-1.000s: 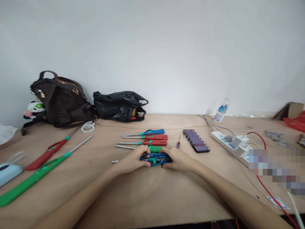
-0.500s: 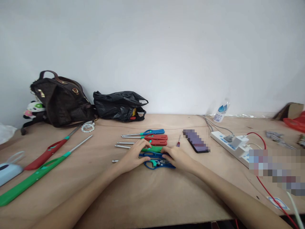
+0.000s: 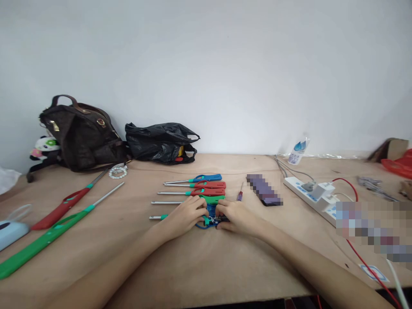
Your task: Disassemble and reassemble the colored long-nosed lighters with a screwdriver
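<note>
Both hands are at an opened blue lighter [image 3: 210, 210] near the middle of the table; its inner parts show between them. My left hand [image 3: 188, 214] has its fingers closed on the lighter's left part, beside the teal piece. On the right part, my right hand [image 3: 236, 218] presses with bent fingers, partly hiding the dark inner part. Just behind the hands lies a green lighter [image 3: 214, 199], then a red lighter [image 3: 209, 192], another red one [image 3: 215, 184] and a blue one [image 3: 212, 177]. A small screwdriver [image 3: 240, 195] lies behind my right hand.
A long red lighter [image 3: 64, 208] and a long green lighter [image 3: 48, 234] lie left, near a bead bracelet [image 3: 118, 172]. A backpack [image 3: 83, 137] and black plastic bag [image 3: 161, 141] stand behind. Right are a phone [image 3: 264, 189], power strip [image 3: 302, 190] and bottle [image 3: 298, 151].
The fingers of my left hand have come together on the blue lighter. My right hand has moved slightly left and down over it. The blue casing is now mostly covered by the hands.
</note>
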`<state>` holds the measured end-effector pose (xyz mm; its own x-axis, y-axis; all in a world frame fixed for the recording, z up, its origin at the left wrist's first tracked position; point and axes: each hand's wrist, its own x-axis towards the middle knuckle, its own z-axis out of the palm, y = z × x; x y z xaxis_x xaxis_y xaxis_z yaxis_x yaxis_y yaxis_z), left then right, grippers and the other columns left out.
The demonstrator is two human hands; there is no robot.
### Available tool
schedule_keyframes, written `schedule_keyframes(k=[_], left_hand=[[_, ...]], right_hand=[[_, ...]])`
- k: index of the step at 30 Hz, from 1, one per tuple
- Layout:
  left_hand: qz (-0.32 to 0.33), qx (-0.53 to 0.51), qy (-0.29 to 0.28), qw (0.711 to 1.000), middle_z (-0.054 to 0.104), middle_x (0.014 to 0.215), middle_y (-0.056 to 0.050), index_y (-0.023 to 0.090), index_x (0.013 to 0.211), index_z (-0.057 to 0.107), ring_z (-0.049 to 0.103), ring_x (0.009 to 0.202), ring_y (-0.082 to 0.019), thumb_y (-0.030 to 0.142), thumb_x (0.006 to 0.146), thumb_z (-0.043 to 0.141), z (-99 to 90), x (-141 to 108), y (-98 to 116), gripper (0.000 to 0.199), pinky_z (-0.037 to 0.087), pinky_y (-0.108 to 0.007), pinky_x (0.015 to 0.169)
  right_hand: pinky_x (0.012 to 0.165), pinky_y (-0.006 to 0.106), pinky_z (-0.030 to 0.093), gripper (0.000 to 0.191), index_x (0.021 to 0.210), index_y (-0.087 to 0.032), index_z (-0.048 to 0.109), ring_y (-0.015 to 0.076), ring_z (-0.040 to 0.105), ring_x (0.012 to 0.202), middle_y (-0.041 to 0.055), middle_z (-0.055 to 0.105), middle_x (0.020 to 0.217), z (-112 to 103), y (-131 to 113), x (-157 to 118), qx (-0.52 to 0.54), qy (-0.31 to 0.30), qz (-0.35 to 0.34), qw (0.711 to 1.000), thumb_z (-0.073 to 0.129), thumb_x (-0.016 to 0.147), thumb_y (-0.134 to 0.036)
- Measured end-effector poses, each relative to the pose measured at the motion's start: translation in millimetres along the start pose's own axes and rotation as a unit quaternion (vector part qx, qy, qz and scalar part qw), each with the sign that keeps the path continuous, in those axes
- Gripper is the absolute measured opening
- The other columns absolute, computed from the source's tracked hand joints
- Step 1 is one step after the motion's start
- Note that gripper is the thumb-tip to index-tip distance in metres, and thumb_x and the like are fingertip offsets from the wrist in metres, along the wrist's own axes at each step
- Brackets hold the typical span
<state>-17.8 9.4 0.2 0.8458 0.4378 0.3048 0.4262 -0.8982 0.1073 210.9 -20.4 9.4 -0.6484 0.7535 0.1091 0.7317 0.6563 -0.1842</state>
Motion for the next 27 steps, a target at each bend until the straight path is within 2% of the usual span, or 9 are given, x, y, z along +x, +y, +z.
schedule_keyframes(k=[8,15,22,27], left_hand=[[0.012,-0.023,-0.031,0.999,0.060,0.093,-0.005,0.020,0.095,0.062,0.050,0.090,-0.021,0.028,0.100,0.040,-3.3,2.2,-2.3,0.024,0.036,-0.032,0.080],[0.010,-0.069,-0.026,0.997,0.062,0.092,-0.005,0.020,0.095,0.063,0.051,0.088,-0.020,0.029,0.101,0.038,-4.9,2.6,-2.1,0.027,0.037,-0.031,0.081],[-0.002,-0.092,-0.039,0.995,0.061,0.090,-0.004,0.019,0.091,0.059,0.052,0.088,-0.020,0.022,0.099,0.040,-10.3,2.8,-3.4,0.020,0.038,-0.031,0.080],[-0.045,-0.129,-0.003,0.991,0.059,0.086,-0.004,0.019,0.085,0.055,0.052,0.084,-0.019,0.015,0.094,0.039,-21.6,0.3,-8.8,0.019,0.039,-0.031,0.078]], right_hand=[[0.065,0.029,0.042,0.019,0.090,-0.018,0.059,0.0224,0.061,0.087,0.0072,0.063,0.099,-1.1,-2.0,1.0,-0.001,0.002,0.004,1.000,0.070,0.080,-0.030],[0.064,0.029,0.042,0.020,0.091,-0.018,0.059,0.0229,0.062,0.087,0.0067,0.064,0.098,-1.0,-1.3,1.5,-0.008,-0.003,0.001,1.000,0.070,0.081,-0.032],[0.064,0.029,0.042,0.020,0.089,-0.018,0.059,0.0228,0.062,0.087,0.0068,0.064,0.098,-0.3,0.2,1.9,-0.013,-0.002,-0.002,1.000,0.070,0.081,-0.032],[0.062,0.028,0.040,0.020,0.087,-0.018,0.058,0.0217,0.062,0.084,0.0066,0.063,0.097,-2.1,3.6,1.6,-0.012,-0.007,0.010,1.000,0.071,0.080,-0.032]])
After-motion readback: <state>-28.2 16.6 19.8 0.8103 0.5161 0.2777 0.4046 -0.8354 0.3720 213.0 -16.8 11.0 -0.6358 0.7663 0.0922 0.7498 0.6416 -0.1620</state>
